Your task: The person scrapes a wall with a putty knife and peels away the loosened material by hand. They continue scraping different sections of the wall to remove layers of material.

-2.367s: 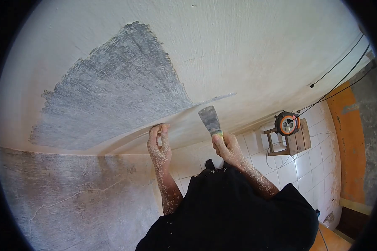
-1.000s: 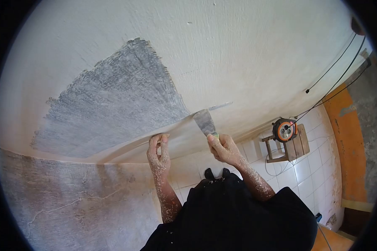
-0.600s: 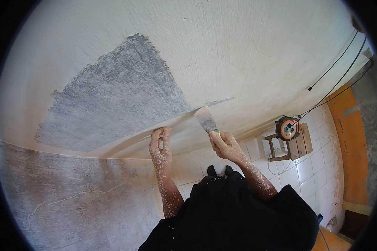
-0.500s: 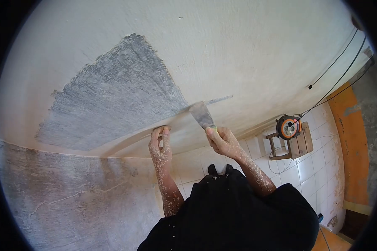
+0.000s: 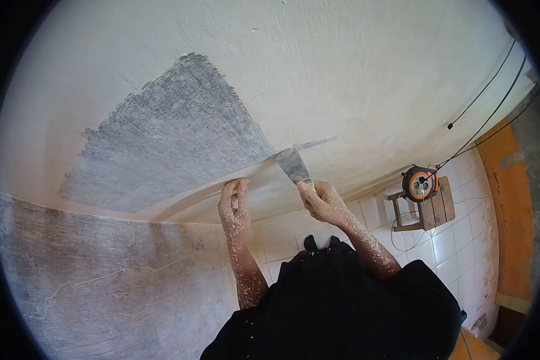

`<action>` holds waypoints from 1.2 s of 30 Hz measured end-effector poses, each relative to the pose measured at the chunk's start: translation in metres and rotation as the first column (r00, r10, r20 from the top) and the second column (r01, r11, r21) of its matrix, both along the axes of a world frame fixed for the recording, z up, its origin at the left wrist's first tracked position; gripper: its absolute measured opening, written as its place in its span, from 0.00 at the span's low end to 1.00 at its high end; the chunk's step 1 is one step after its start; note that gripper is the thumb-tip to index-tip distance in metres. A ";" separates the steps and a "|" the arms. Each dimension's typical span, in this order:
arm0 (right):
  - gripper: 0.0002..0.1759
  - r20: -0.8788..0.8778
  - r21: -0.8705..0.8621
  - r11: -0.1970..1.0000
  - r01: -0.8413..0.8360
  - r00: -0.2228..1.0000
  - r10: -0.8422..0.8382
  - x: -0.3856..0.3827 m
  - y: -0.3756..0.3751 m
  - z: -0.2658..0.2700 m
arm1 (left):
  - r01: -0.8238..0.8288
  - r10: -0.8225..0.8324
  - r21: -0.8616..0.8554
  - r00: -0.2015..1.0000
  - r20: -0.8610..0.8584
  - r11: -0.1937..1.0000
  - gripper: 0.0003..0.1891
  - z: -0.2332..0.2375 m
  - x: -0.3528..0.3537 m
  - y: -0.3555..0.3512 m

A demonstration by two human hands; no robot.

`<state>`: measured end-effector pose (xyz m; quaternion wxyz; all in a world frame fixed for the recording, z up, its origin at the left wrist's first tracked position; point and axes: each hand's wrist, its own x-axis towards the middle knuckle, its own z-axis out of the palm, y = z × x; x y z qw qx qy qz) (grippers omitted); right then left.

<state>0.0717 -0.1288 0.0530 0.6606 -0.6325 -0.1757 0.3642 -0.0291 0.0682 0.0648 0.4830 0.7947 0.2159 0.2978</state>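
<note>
My right hand [image 5: 324, 203] grips a scraper [image 5: 293, 165] by its handle. The wide metal blade rests at the lower right corner of a grey bare patch [image 5: 174, 132] on the wall. Along the lower edge of that patch hangs a curved, loose-looking flap of pale paint [image 5: 204, 195]. My left hand [image 5: 235, 207] has its fingertips pinched on the edge of this flap. A short, narrow scraped line [image 5: 315, 143] runs off to the right of the blade. Pale flakes cover both forearms.
Cream-painted wall [image 5: 354, 78] surrounds the patch, above a stained lower section [image 5: 102, 276]. On the right, an orange and black cable reel [image 5: 419, 183] sits on a wooden stool [image 5: 441, 207] over white floor tiles [image 5: 444, 246]. Black cables [image 5: 492, 114] hang down to the reel.
The whole view has shifted slightly, so things appear a little further right. Both hands keep their grips, and the scraper blade stays at nearly the same place on the wall.
</note>
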 end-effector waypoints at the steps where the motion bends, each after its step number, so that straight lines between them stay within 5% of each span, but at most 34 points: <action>1: 0.24 -0.039 0.017 1.000 0.002 0.999 -0.002 -0.002 -0.002 0.004 | -0.003 0.003 0.007 1.000 -0.002 1.000 0.11 -0.001 0.000 -0.002; 6: 0.24 -0.107 0.071 0.997 -0.026 0.994 0.034 -0.001 -0.005 0.000 | -0.008 0.009 -0.046 1.000 0.010 0.999 0.12 -0.003 -0.001 0.000; 12: 0.25 0.061 0.030 0.999 -0.030 0.998 0.028 0.004 0.000 0.016 | -0.022 0.022 -0.028 1.000 -0.020 0.999 0.12 0.002 -0.002 -0.005; 15: 0.25 -0.051 0.024 1.000 -0.001 0.999 0.003 -0.002 0.001 -0.005 | -0.002 0.002 -0.027 1.000 0.030 1.000 0.12 -0.003 0.001 0.000; 22: 0.23 0.111 0.072 0.997 0.040 0.993 -0.048 -0.002 0.014 -0.012 | -0.002 0.001 0.020 0.999 0.035 1.000 0.12 -0.001 -0.003 -0.007; 27: 0.22 -0.110 0.116 0.993 -0.006 0.994 0.019 -0.016 0.018 0.003 | 0.103 -0.124 -0.197 0.988 -0.096 0.975 0.15 -0.040 -0.011 -0.025; 31: 0.22 0.137 0.122 0.990 0.066 0.987 -0.082 -0.011 0.022 -0.010 | 0.338 -0.399 -0.519 0.917 -0.007 0.785 0.23 -0.059 -0.012 -0.060; 36: 0.22 0.157 0.029 0.995 0.093 0.983 -0.096 -0.015 0.024 -0.009 | 0.316 -0.194 -0.711 0.949 0.250 0.628 0.28 -0.050 -0.001 -0.107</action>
